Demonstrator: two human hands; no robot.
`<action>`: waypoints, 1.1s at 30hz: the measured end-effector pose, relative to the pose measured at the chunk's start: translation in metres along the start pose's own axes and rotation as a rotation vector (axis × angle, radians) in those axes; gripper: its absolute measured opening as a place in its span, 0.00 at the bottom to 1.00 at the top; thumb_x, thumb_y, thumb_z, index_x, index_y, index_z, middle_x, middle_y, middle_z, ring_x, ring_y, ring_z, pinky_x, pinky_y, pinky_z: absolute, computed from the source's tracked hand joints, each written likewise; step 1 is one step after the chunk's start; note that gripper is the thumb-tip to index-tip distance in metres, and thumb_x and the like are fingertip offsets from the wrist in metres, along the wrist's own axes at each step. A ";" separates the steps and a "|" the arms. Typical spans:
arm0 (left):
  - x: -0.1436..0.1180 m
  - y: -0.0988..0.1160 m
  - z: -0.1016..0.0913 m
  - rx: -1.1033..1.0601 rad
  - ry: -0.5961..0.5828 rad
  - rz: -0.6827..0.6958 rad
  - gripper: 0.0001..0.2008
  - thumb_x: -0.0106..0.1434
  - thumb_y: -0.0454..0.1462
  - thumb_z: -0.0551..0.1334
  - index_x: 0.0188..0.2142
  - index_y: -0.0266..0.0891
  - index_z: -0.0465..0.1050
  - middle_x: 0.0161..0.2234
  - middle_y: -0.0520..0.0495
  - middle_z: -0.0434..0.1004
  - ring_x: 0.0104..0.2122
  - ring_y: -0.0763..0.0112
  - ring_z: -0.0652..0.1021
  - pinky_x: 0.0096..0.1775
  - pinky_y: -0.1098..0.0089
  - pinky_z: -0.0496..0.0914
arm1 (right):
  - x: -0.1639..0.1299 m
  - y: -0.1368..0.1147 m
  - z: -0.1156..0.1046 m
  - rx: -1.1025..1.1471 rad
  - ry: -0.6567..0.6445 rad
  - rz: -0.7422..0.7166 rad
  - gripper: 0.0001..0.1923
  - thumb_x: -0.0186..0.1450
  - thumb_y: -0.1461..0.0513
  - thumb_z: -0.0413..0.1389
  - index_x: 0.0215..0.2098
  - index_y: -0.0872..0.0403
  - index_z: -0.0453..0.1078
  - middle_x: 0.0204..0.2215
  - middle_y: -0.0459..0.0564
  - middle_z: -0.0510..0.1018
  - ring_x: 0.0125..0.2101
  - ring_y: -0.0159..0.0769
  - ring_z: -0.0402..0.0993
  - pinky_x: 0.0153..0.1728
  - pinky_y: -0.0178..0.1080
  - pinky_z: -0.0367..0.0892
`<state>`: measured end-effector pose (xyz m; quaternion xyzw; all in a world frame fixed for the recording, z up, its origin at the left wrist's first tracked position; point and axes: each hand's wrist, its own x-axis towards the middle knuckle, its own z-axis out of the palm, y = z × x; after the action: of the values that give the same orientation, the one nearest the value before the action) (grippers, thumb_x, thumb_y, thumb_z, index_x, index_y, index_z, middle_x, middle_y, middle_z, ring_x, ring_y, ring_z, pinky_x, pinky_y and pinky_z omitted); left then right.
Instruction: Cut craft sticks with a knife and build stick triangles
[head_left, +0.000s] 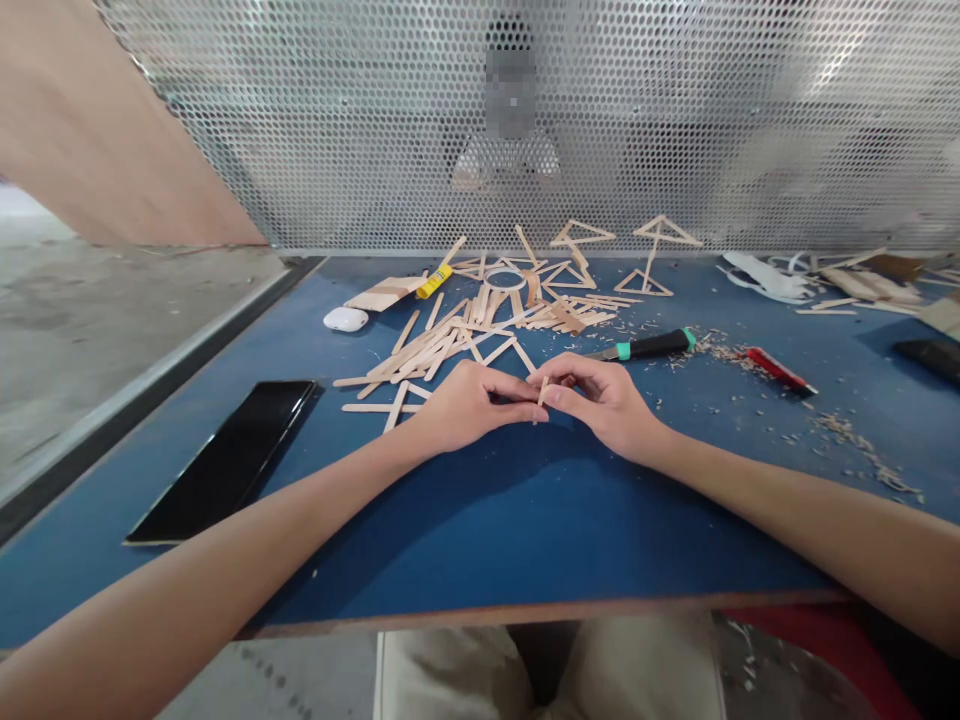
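Hands meeting over blue table point(465, 520), right hand point(604, 400) grip pinched on short wooden stick point(541, 393), left hand point(469, 405) fingertips closed on it

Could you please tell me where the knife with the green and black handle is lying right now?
In the head view the knife lies flat on the blue table, just beyond and right of the right hand, between the pile of wooden sticks and the red cutter.
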<state>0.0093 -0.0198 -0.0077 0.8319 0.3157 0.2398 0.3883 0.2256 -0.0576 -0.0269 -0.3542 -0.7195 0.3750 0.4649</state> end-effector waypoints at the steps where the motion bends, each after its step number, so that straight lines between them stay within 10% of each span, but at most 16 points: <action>1: 0.000 0.000 0.001 -0.001 0.002 -0.007 0.12 0.62 0.47 0.69 0.37 0.41 0.85 0.28 0.50 0.83 0.22 0.77 0.68 0.25 0.74 0.60 | 0.001 0.000 -0.001 -0.025 0.014 0.009 0.10 0.68 0.53 0.60 0.40 0.50 0.77 0.39 0.49 0.81 0.38 0.38 0.75 0.41 0.42 0.70; 22: -0.001 0.001 0.003 0.156 0.025 0.037 0.16 0.66 0.49 0.64 0.33 0.42 0.84 0.22 0.53 0.78 0.19 0.78 0.64 0.23 0.73 0.56 | 0.001 -0.008 -0.001 -0.187 0.019 -0.046 0.08 0.65 0.59 0.64 0.28 0.49 0.80 0.38 0.48 0.82 0.41 0.38 0.77 0.47 0.43 0.70; 33: -0.009 0.008 0.003 0.928 0.298 0.283 0.17 0.70 0.45 0.59 0.28 0.45 0.82 0.19 0.51 0.77 0.22 0.70 0.75 0.31 0.68 0.62 | 0.002 0.002 -0.002 -0.136 0.058 -0.131 0.07 0.64 0.58 0.66 0.41 0.45 0.82 0.41 0.48 0.83 0.39 0.38 0.78 0.40 0.42 0.73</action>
<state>0.0082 -0.0314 -0.0039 0.9081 0.3253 0.2405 -0.1077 0.2269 -0.0543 -0.0271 -0.3478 -0.7512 0.2836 0.4841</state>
